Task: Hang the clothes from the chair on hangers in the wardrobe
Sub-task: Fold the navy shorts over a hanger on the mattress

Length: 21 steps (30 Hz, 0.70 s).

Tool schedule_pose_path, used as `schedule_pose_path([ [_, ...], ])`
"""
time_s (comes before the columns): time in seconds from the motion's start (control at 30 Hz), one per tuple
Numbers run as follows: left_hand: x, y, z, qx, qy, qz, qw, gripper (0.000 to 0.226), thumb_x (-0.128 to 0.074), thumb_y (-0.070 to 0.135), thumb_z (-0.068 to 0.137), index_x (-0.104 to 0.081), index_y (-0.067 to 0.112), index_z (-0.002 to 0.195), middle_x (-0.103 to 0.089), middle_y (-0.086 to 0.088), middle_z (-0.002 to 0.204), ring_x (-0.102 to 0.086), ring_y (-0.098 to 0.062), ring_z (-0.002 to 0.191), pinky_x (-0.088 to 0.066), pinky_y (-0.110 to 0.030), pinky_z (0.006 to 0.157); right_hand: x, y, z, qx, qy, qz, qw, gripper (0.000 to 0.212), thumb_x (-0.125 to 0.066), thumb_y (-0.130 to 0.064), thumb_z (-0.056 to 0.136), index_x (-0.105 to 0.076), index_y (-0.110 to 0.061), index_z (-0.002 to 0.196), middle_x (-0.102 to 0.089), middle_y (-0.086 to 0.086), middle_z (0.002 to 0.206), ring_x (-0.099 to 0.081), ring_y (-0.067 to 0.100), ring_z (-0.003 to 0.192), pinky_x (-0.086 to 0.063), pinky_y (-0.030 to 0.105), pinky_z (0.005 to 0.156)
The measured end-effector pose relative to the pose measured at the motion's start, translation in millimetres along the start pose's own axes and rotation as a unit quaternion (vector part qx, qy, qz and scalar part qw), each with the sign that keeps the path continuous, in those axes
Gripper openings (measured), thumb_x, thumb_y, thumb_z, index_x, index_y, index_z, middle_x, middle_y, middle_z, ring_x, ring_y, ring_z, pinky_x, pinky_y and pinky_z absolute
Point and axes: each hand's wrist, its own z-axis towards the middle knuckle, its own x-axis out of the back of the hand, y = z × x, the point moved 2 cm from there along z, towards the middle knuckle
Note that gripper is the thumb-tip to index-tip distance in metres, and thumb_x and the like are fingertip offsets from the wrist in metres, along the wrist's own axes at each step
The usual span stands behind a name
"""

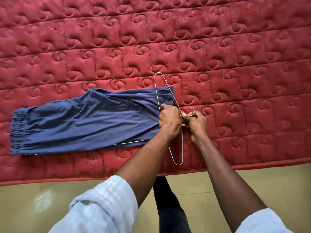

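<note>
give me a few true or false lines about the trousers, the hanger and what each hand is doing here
1. The blue trousers lie flat on the red quilted mattress. True.
2. The wire hanger already hangs in a wardrobe. False: it lies across the trouser leg end on the mattress, and no wardrobe is in view.
3. The right hand holds the hanger at its hook. True.
4. The left hand rests idle on the floor. False: it grips at the hem end of the trousers, beside the hanger wire.
5. The elastic waistband lies nearest the hands. False: it is at the far left end.
</note>
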Motion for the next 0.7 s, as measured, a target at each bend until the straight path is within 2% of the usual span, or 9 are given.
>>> schedule_pose_path([
  [0.1,18.2,-12.8,-6.6,-0.038,0.016,-0.022,0.999,0.047,-0.060,0.016,0.091,-0.048,0.000,0.133,-0.050,-0.021,0.131,-0.057,-0.041,0.117,-0.046,-0.042,0.094,-7.0,0.4,-7.5,-0.013,-0.042,0.040,0.998,0.031,-0.062,0.002,0.090,-0.043,-0.019,0.076,-0.071,0.003,0.066,-0.067,0.010,0.055,-0.046,0.018,0.044],
  [0.2,41.3,-39.4,-13.0,-0.094,0.024,-0.101,0.990,0.082,-0.057,0.004,0.081,-0.022,0.018,0.153,-0.058,-0.022,0.124,-0.056,-0.043,0.112,-0.044,-0.046,0.092,-21.2,0.5,-17.6,-0.026,-0.067,0.076,0.995,0.031,-0.056,0.004,0.092,-0.043,-0.020,0.078,-0.073,0.003,0.070,-0.070,0.012,0.059,-0.047,0.018,0.047],
  [0.27,58.7,-62.6,-19.0,-0.151,0.022,-0.164,0.975,0.098,-0.048,-0.004,0.073,-0.014,0.036,0.156,-0.061,-0.017,0.121,-0.059,-0.038,0.109,-0.047,-0.041,0.093,-35.4,0.3,-26.0,-0.029,-0.077,0.103,0.991,0.030,-0.055,0.004,0.092,-0.045,-0.020,0.078,-0.073,0.003,0.072,-0.071,0.014,0.061,-0.050,0.020,0.054],
  [0.3,65.3,-73.1,-21.0,-0.175,0.019,-0.194,0.965,0.098,-0.045,-0.007,0.071,-0.021,0.038,0.154,-0.061,-0.013,0.125,-0.059,-0.030,0.114,-0.045,-0.032,0.097,-41.9,-0.4,-29.6,-0.029,-0.082,0.113,0.990,0.029,-0.055,0.003,0.092,-0.046,-0.020,0.079,-0.073,0.002,0.072,-0.071,0.014,0.061,-0.052,0.021,0.057],
  [0.37,81.8,-95.5,-24.8,-0.180,0.005,-0.216,0.960,0.082,-0.043,-0.011,0.073,-0.047,0.027,0.145,-0.061,-0.012,0.126,-0.056,-0.022,0.119,-0.038,-0.016,0.097,-60.3,-1.2,-39.3,-0.025,-0.092,0.122,0.988,0.027,-0.055,0.003,0.092,-0.047,-0.020,0.080,-0.073,0.002,0.072,-0.070,0.014,0.060,-0.055,0.022,0.057],
  [0.43,97.2,-121.1,-25.1,-0.151,-0.014,-0.216,0.964,0.065,-0.044,-0.010,0.075,-0.062,0.016,0.132,-0.063,-0.013,0.123,-0.058,-0.025,0.119,-0.037,-0.015,0.096,-82.0,-1.2,-49.4,-0.018,-0.102,0.115,0.988,0.027,-0.054,0.003,0.093,-0.047,-0.020,0.081,-0.074,0.001,0.073,-0.070,0.013,0.059,-0.055,0.022,0.053],
  [0.57,130.9,-184.0,-31.7,-0.131,-0.002,-0.307,0.942,0.077,-0.039,0.006,0.060,-0.056,0.003,0.136,-0.057,-0.007,0.137,-0.050,-0.014,0.130,-0.033,-0.018,0.111,-131.2,8.5,-69.3,-0.009,-0.116,0.102,0.988,0.027,-0.052,0.004,0.093,-0.046,-0.019,0.081,-0.073,0.003,0.073,-0.068,0.013,0.057,-0.056,0.024,0.054],
  [0.63,147.6,-218.6,-34.5,-0.128,0.028,-0.350,0.927,0.073,-0.040,-0.001,0.065,-0.052,-0.001,0.137,-0.055,-0.008,0.138,-0.047,-0.008,0.128,-0.032,-0.009,0.107,-152.5,14.3,-79.3,-0.006,-0.120,0.097,0.988,0.027,-0.052,0.005,0.093,-0.047,-0.019,0.081,-0.073,0.003,0.072,-0.068,0.013,0.056,-0.055,0.024,0.055],
  [0.7,164.8,-262.5,-37.9,-0.109,0.056,-0.391,0.912,0.070,-0.039,-0.016,0.071,-0.050,-0.002,0.138,-0.053,-0.007,0.140,-0.046,-0.008,0.129,-0.032,-0.009,0.108,-176.8,23.1,-91.0,-0.001,-0.120,0.088,0.989,0.028,-0.051,0.006,0.093,-0.046,-0.019,0.081,-0.073,0.002,0.071,-0.067,0.013,0.056,-0.055,0.025,0.055],
])
